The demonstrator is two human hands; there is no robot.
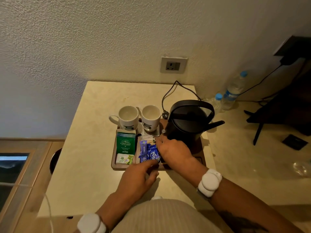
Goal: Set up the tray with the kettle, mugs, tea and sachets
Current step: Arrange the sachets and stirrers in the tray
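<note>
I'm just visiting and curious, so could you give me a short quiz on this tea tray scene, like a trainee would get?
1. How many mugs stand on the tray?
2. True or false: the kettle plug is in the wall socket.
3. Which hand is nearer the kettle: A left hand, B right hand?

Key: 1. Two. 2. False, it lies by the mugs. 3. B.

green tea box (125,144), lower left centre: "TIMELESS BLENDS" | mugs (128,117): large dark "S" | blue sachets (152,153), centre: print blurred, possibly "ORIGINAL"
</note>
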